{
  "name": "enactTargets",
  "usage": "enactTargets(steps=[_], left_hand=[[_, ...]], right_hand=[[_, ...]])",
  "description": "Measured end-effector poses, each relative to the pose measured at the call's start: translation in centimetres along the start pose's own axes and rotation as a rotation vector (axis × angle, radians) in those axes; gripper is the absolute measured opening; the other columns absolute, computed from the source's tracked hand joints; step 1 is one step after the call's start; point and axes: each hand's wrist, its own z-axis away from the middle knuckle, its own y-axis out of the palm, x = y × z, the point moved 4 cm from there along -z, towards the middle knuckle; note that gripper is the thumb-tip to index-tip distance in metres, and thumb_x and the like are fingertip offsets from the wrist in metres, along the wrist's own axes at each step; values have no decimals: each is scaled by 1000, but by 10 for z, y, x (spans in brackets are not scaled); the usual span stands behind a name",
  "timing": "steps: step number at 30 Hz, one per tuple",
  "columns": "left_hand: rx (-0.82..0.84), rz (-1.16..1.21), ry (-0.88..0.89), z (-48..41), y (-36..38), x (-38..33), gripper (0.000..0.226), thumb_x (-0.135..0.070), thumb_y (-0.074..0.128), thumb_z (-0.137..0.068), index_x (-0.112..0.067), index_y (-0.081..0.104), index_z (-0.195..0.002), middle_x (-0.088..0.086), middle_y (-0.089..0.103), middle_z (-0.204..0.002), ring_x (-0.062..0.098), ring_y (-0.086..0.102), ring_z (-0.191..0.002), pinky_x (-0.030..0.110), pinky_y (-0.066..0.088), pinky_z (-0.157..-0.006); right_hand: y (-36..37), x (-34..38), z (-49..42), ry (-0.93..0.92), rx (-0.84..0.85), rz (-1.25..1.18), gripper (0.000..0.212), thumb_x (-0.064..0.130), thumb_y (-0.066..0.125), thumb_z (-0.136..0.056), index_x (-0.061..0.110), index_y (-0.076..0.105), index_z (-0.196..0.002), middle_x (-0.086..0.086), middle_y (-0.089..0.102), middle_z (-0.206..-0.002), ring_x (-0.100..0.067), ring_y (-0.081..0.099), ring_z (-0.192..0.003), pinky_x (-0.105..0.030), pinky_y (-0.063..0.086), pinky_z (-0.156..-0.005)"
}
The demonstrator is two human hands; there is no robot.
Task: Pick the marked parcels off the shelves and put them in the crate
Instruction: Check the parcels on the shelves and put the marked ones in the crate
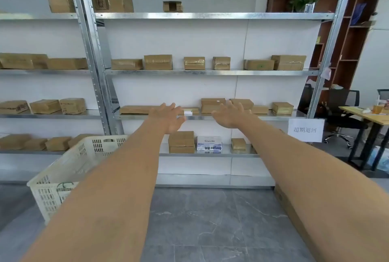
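Head view shows our left hand (pixel 168 119) and right hand (pixel 229 116) spread wide, holding nothing. Between them, at 12 o'clock, a small labelled parcel (pixel 192 111) lies on the shelf (pixel 271 117); the crate (pixel 52 194) stands at 8 o'clock. We judge the parcel light and stiff; we would take it by its two ends.

Parcels (pixel 157 62) sit in rows on the shelves (pixel 210 72). The crate (pixel 69 169) stands on the floor (pixel 210 219) before them, to the left (a table (pixel 370 117) lies far right, a chair (pixel 341 101) behind it).
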Motion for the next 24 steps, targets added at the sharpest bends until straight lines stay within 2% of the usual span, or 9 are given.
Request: enactTargets(steps=[5,14,19,24], left_hand=[[53,-36,-26,-33,3,45,56,-44,14,-101,-23,5,-152,-3,-5,-160,24,-6,-147,45,4,-117],[59,-66,-51,-107,4,130,53,-42,15,-102,-23,7,-151,-4,-5,-159,24,-7,-147,47,1,-117],[81,-80,-41,-149,14,155,53,-42,14,-102,-25,5,-151,-4,-7,-159,24,-8,-147,48,1,-117],[97,-77,-78,-194,22,178,54,-42,13,-102,-26,2,-151,-4,-9,-159,22,-10,-146,47,0,-117]], right_hand=[[14,37,-45,-12,-3,26,60,44,25,-98,21,14,-152,-2,-1,-161,-33,-3,-147,-56,7,-114],[35,100,-136,-5,-14,37,60,47,22,-96,18,21,-149,-6,6,-160,-36,3,-145,-57,10,-114],[45,124,-177,-17,19,46,61,47,19,-99,21,10,-153,-2,-6,-161,-33,-7,-147,-55,6,-115],[54,142,-227,-25,37,26,59,44,17,-100,20,5,-153,-2,-10,-161,-31,-11,-147,-55,1,-115]])
